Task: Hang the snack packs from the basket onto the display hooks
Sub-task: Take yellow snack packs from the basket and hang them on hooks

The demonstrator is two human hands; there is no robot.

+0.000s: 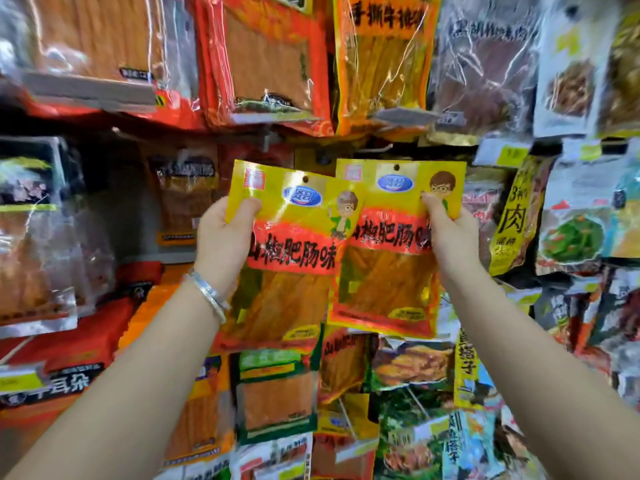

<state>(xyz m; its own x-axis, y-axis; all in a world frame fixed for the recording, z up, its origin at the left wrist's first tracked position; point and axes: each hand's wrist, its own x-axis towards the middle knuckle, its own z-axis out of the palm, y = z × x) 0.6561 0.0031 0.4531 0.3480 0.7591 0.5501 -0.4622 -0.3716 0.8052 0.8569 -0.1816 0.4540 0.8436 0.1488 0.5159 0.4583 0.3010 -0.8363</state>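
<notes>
- Left hand (221, 237), silver bangle (207, 294) at its wrist: thumb in front, fingers hidden behind, pinching the upper left edge of a glossy yellow-and-red foil snack pack (294, 251), raised before the hanging display packets (270, 64).
- This flat pouch looks light, floppy and slick; best held near its punched top hole (305, 178).
- Right hand (450, 233) likewise pinches a 2nd identical pack (388, 244), partly behind the 1st.

A red packet (270, 64) hangs up top, a green-edged packet (277, 400) lower down. A blurred grey strip (93, 90), perhaps a price label, sits upper left.
</notes>
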